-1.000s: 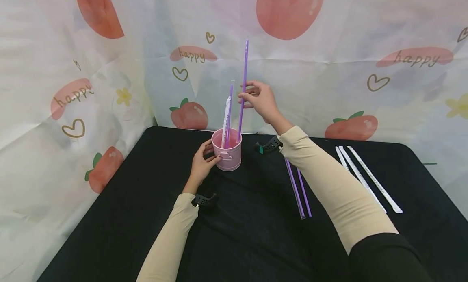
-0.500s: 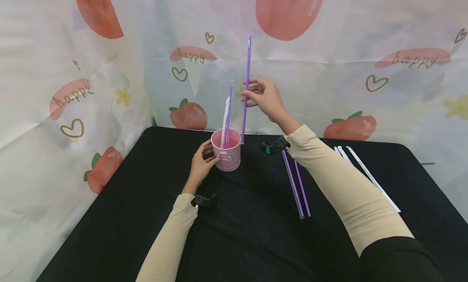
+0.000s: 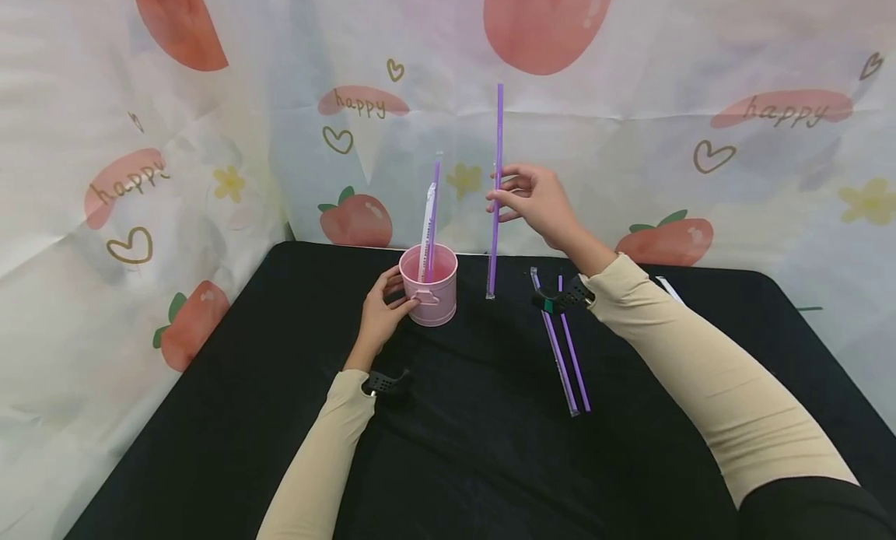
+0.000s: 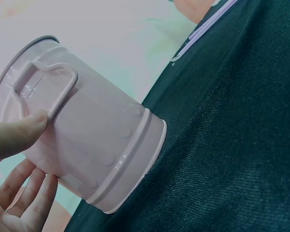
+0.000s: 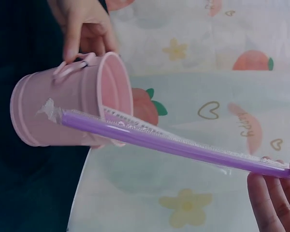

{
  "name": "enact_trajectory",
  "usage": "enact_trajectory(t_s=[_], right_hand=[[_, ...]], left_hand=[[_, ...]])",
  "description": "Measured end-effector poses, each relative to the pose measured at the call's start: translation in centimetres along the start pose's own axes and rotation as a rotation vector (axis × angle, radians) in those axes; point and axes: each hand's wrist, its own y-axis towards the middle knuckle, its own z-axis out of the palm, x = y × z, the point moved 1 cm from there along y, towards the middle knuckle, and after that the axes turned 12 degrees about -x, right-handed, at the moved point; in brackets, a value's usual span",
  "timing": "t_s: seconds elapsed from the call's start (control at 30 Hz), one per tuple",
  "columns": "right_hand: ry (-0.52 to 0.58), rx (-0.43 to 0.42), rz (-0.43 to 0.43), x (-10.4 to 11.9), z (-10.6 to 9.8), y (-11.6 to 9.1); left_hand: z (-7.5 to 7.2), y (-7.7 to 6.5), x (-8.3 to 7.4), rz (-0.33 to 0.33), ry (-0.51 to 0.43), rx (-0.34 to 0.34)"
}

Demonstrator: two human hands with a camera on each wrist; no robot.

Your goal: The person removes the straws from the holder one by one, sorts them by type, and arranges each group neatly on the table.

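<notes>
A pink metal bucket [image 3: 434, 303] with a small side handle stands upright on the black table. My left hand [image 3: 379, 322] grips it from the left, with the thumb at the handle [image 4: 63, 92] and the fingers around the side. Inside lean a white paper-wrapped straw [image 3: 425, 236] and a purple straw [image 3: 434, 213] in clear film. To the right of the bucket, my right hand [image 3: 535, 201] pinches another purple straw [image 5: 174, 145] near its middle. It is upright in clear film, its lower end apart from the bucket.
Two purple straws [image 3: 560, 361] lie on the black cloth [image 3: 448, 447], partly under the right wrist strap. Behind the right sleeve, the end of a white wrapped straw [image 3: 670, 289] shows. A printed backdrop [image 3: 602, 151] rises at the table's far edge.
My right hand has moved right and slightly down with the purple straw, whose lower end has come from the bucket's rim to clear of it. The left hand stays on the bucket.
</notes>
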Motion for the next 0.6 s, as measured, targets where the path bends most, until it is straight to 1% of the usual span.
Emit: enact_trajectory(t_s=[0.1, 0.33, 0.53, 0.6], right_hand=[[-0.027, 0.011, -0.005, -0.2, -0.8, -0.7], [-0.1, 0.064, -0.041, -0.8, -2.5, -2.2], [-0.129, 0.076, -0.008, -1.6, -3.9, -3.6], [-0.142, 0.091, 0.001, -2.0, -4.3, -4.1]], left_hand=[[0.0, 0.0, 0.0, 0.006, 0.006, -0.002], [-0.1, -0.1, -0.3, -0.006, 0.005, -0.003], [-0.1, 0.1, -0.5, -0.038, 0.002, 0.017], [-0.2, -0.3, -1.3, -0.038, 0.008, 0.023]])
